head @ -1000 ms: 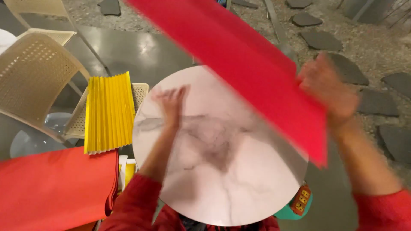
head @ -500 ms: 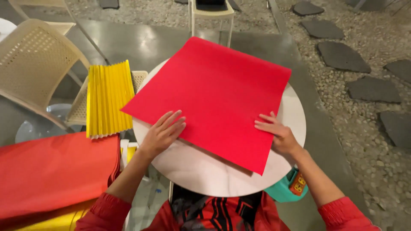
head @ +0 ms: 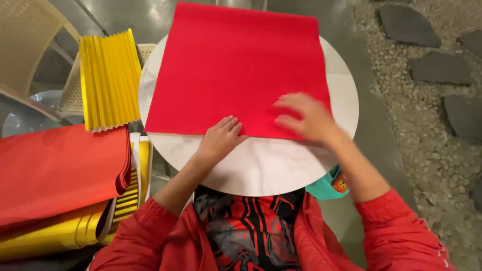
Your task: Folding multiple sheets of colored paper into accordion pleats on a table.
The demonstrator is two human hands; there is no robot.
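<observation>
Since half a second ago: red sheet (head: 236,70) turned square to the frame and laid flat, no longer skewed like a diamond; both hands shifted along its lower edge.

Count: one large red paper sheet, spread across the centre and upper centre of the frame on one round worktop (head: 261,165), its far edge reaching past the worktop's rim. Two hands, apart from each other. Left hand (head: 220,138) at lower centre, fingers loosely curled, pressing down on the sheet's near edge, clamped on nothing. Right hand (head: 306,118) just right of centre, blurred, fingers spread flat on the sheet near its lower right corner, gripping nothing either.

Surface: pale, marble-patterned, bare along the near rim. Beyond it, smooth grey floor at upper centre; pebbled ground with dark flat stepping stones (head: 409,25) along the right side of the frame.

Around: one yellow pleated paper fan (head: 109,80) at upper left, lying on a beige plastic chair (head: 30,45), just beside the worktop's left rim. One stack of red sheets (head: 55,170) at lower left, curled over yellow rolled paper (head: 55,233) beneath. One teal object (head: 329,185) peeking from under the worktop's lower right rim, mostly hidden. Red jacket sleeves (head: 396,231) along the bottom edge.
</observation>
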